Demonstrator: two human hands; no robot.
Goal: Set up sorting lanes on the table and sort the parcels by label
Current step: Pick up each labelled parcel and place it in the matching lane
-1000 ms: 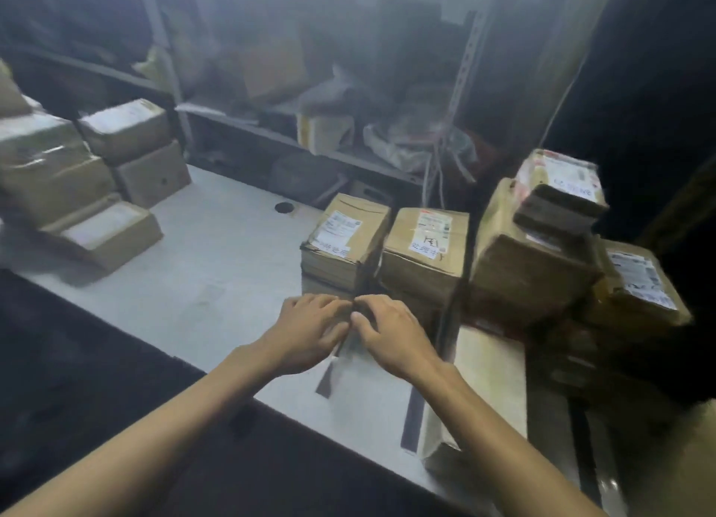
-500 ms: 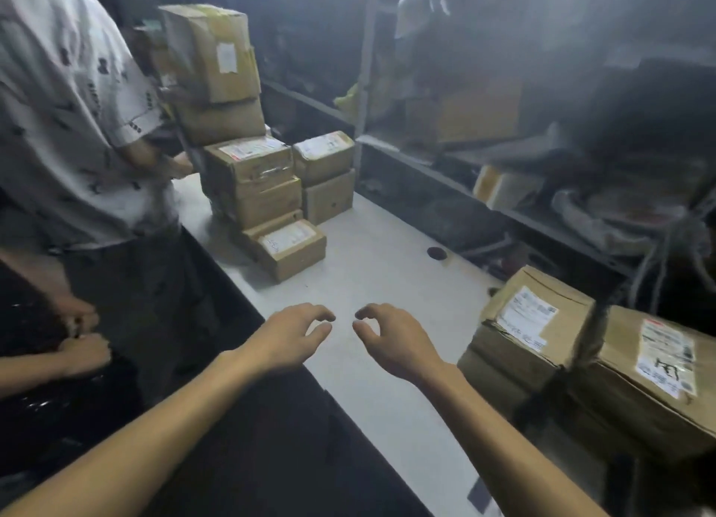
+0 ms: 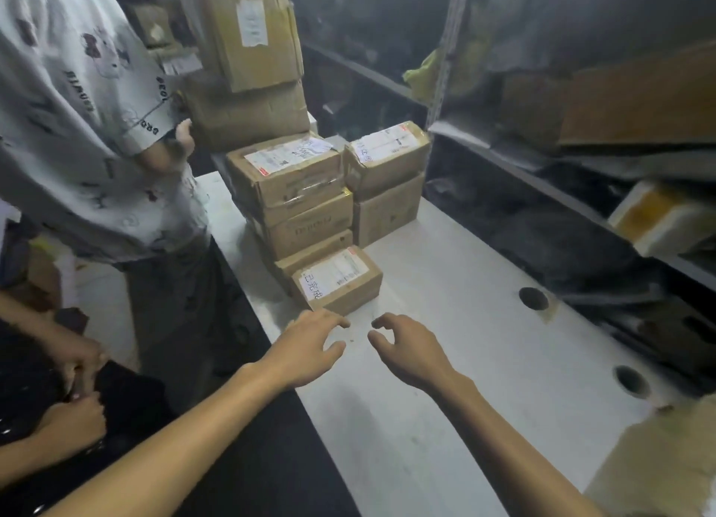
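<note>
Left hand (image 3: 306,352) and right hand (image 3: 410,352) hover near parcel (image 3: 338,281) handwritten 已完成.

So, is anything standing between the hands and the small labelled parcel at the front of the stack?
Nothing visible does. The left hand and right hand hover open just short of the small parcel; only bare table lies between.

A: Where are the hands?
B: The left hand (image 3: 306,350) and right hand (image 3: 410,352) hover over the white table (image 3: 445,419), fingers loosely curled, holding nothing, just in front of a small labelled parcel (image 3: 337,280).
A: Behind it?
B: A taller stack (image 3: 298,191), a stack of 2 (image 3: 387,175), and a person in a patterned shirt (image 3: 77,110).
</note>
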